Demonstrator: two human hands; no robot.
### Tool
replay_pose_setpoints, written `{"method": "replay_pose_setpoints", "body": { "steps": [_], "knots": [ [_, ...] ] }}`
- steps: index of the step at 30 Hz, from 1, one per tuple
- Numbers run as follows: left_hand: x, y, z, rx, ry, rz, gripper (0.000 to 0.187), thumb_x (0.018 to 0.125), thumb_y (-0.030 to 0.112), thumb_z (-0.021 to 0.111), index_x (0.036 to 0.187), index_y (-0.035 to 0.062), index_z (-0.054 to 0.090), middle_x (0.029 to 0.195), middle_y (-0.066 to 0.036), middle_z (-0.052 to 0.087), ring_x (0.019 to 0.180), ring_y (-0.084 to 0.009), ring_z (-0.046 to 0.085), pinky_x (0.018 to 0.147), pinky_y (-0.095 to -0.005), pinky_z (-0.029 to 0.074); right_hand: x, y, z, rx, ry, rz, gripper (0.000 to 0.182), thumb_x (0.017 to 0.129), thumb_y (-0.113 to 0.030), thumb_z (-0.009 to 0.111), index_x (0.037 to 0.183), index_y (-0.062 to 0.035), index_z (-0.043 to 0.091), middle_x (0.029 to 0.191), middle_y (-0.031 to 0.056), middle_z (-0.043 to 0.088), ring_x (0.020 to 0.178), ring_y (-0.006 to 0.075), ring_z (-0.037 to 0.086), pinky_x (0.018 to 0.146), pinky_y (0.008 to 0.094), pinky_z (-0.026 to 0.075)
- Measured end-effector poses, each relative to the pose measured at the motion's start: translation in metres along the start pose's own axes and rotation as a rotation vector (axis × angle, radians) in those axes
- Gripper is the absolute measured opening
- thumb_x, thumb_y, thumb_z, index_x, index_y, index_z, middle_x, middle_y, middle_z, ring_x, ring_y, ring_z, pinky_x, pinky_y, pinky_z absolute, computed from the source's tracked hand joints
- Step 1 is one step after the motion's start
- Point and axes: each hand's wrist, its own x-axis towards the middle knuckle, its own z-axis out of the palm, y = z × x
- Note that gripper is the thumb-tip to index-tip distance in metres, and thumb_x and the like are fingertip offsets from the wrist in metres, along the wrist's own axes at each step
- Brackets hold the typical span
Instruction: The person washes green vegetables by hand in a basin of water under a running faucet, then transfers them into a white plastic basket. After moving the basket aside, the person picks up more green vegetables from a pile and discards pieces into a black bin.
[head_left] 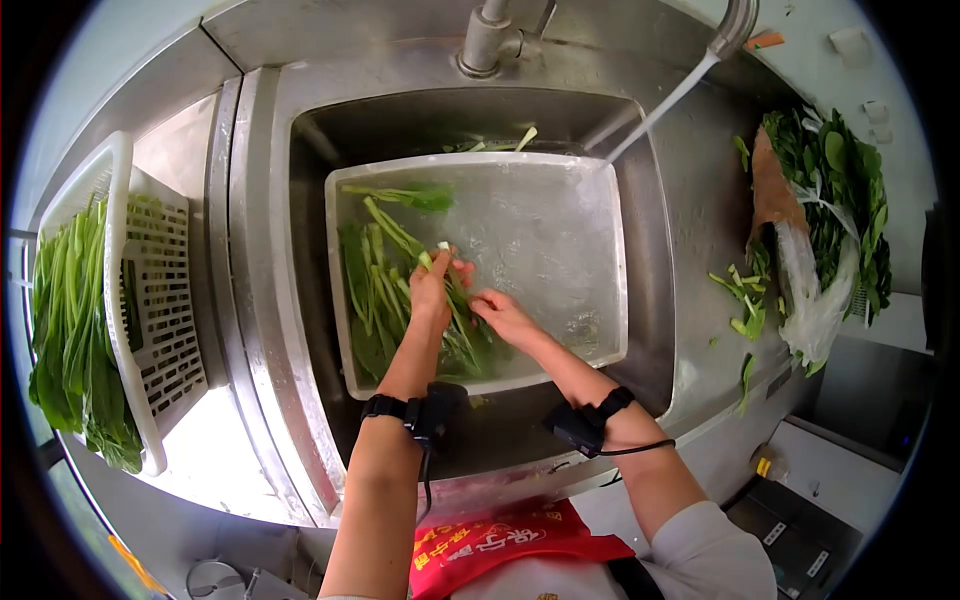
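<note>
My left hand (430, 288) is closed around stalks of leafy greens (424, 258), with the pale cut ends pointing up and the leaves hanging down toward the water. Close beside it on the right, my right hand (503, 313) has its fingers pinched at the edge of the same bunch. Both hands are over a white plastic tub (620, 270) filled with water. More loose greens (365, 290) float along the tub's left side, and another stalk lies near its upper left corner.
The tub sits in a steel sink (655, 250). Water runs from a faucet spout (735, 30) into the tub's upper right corner. At left, a white slotted basket (165, 300) holds long greens. On the right counter lie bagged dark greens (835, 190) and leaf scraps (745, 300).
</note>
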Motion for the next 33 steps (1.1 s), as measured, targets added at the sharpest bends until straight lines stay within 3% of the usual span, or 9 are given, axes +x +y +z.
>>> {"method": "replay_pose_setpoints", "body": {
  "steps": [7, 9, 12, 15, 21, 25, 29, 32, 33],
  "knots": [
    [-0.011, 0.021, -0.007, 0.157, 0.064, 0.052, 0.033, 0.086, 0.035, 0.06, 0.075, 0.0084, 0.043, 0.06, -0.001, 0.044, 0.051, -0.0108, 0.042, 0.045, -0.0274, 0.031, -0.005, -0.015, -0.034, 0.071, -0.122, -0.091, 0.02, 0.09, -0.014, 0.051, 0.106, -0.0027, 0.057, 0.086, 0.0013, 0.06, 0.083, 0.0107, 0.055, 0.075, 0.0236, 0.044],
    [-0.027, 0.021, -0.002, 0.324, -0.022, 0.068, 0.029, 0.083, 0.032, 0.065, 0.085, 0.0058, 0.053, 0.071, -0.001, 0.053, 0.056, -0.0112, 0.048, 0.049, -0.025, 0.037, -0.007, -0.023, -0.039, 0.479, 0.115, 0.034, 0.022, 0.088, -0.013, 0.054, 0.106, -0.0004, 0.058, 0.093, 0.0033, 0.06, 0.085, 0.011, 0.055, 0.078, 0.0248, 0.044],
    [-0.05, 0.004, 0.005, 0.313, -0.161, 0.05, 0.028, 0.082, 0.026, 0.067, 0.097, 0.0047, 0.059, 0.084, -0.001, 0.058, 0.064, -0.0105, 0.053, 0.053, -0.023, 0.04, -0.005, -0.044, -0.015, 0.651, 0.095, 0.057, 0.023, 0.088, -0.014, 0.055, 0.106, -0.0004, 0.058, 0.099, 0.0044, 0.059, 0.09, 0.0112, 0.054, 0.078, 0.0244, 0.043],
    [-0.06, 0.002, -0.007, 0.249, -0.091, 0.055, 0.024, 0.082, 0.023, 0.066, 0.098, 0.005, 0.06, 0.082, -0.002, 0.06, 0.073, -0.0092, 0.054, 0.057, -0.0238, 0.043, 0.004, -0.052, 0.0, 0.473, -0.016, 0.05, 0.028, 0.087, -0.017, 0.057, 0.111, -0.0024, 0.055, 0.103, 0.0062, 0.057, 0.099, 0.0147, 0.051, 0.086, 0.0277, 0.041],
    [-0.086, 0.011, -0.042, 0.044, 0.077, 0.145, 0.014, 0.086, 0.015, 0.058, 0.093, 0.0018, 0.057, 0.071, -0.003, 0.057, 0.071, -0.0138, 0.057, 0.065, -0.0256, 0.044, 0.054, -0.058, 0.058, -0.334, 0.479, -0.45, 0.045, 0.086, -0.02, 0.059, 0.125, -0.0037, 0.045, 0.12, 0.0087, 0.052, 0.11, 0.0194, 0.048, 0.091, 0.0307, 0.039],
    [-0.087, 0.025, -0.058, 0.072, -0.092, 0.121, 0.044, 0.084, 0.0, 0.046, 0.127, 0.0018, 0.039, 0.088, -0.007, 0.054, 0.091, -0.0195, 0.056, 0.08, -0.031, 0.044, 0.071, -0.049, 0.043, 0.026, -0.058, -0.031, 0.047, 0.084, -0.012, 0.057, 0.126, -0.0005, 0.043, 0.12, 0.0131, 0.053, 0.108, 0.02, 0.049, 0.092, 0.0293, 0.037],
    [-0.076, 0.031, -0.06, 0.04, -0.275, -0.006, 0.061, 0.077, -0.005, 0.044, 0.136, 0.0048, 0.033, 0.096, -0.008, 0.057, 0.095, -0.0148, 0.052, 0.084, -0.0268, 0.04, 0.022, -0.054, -0.013, 0.066, -0.043, 0.061, 0.042, 0.084, -0.01, 0.056, 0.122, 0.0002, 0.045, 0.112, 0.0109, 0.055, 0.103, 0.0181, 0.051, 0.09, 0.0295, 0.039],
    [-0.06, 0.02, -0.043, 0.31, -0.247, 0.014, 0.04, 0.081, 0.001, 0.055, 0.121, 0.0007, 0.051, 0.094, -0.007, 0.06, 0.09, -0.0156, 0.056, 0.084, -0.0275, 0.041, -0.01, -0.06, -0.016, -0.755, 0.473, -0.437, 0.042, 0.082, -0.013, 0.059, 0.121, -0.0032, 0.047, 0.11, 0.0102, 0.054, 0.1, 0.0196, 0.052, 0.088, 0.0307, 0.04],
    [-0.057, 0.017, -0.036, 0.423, -0.248, 0.025, 0.035, 0.082, 0.003, 0.057, 0.116, -0.0011, 0.054, 0.093, -0.007, 0.06, 0.09, -0.0167, 0.057, 0.084, -0.0283, 0.042, -0.015, -0.07, -0.014, -0.791, 0.551, -0.562, 0.045, 0.079, -0.015, 0.064, 0.12, -0.0069, 0.048, 0.107, 0.0086, 0.052, 0.096, 0.0203, 0.052, 0.084, 0.0315, 0.042]
  ]
}}
